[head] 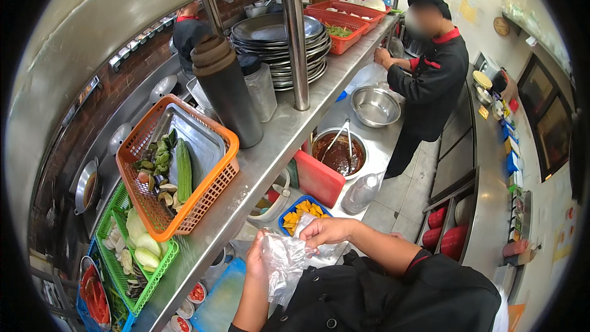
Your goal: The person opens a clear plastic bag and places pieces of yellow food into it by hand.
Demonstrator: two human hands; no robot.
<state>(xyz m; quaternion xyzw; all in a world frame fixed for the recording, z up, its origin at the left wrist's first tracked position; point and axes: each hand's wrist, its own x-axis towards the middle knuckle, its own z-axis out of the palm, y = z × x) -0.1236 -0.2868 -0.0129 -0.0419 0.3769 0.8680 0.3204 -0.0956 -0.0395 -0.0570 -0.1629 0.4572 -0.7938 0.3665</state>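
A crumpled clear plastic bag (283, 263) hangs between my hands in front of my black jacket. My left hand (258, 256) grips its left edge. The fingers of my right hand (325, 234) pinch the bag's upper right part. Just beyond my hands, a blue basket (282, 225) holds cut orange-yellow pieces. Behind it lean a red cutting board (320, 177) and, to its right, a clear plastic bag (362, 193). Farther back, a bowl of dark brown sauce (329, 150) has metal tongs (339, 140) in it.
A steel shelf (258, 170) at left carries an orange basket (230, 166) of vegetables, stacked metal plates (279, 37) and a dark bottle (228, 97). Below are a green basket (168, 256) and a blue cutting board (221, 295). A co-worker (433, 83) stands beyond an empty steel bowl (375, 106).
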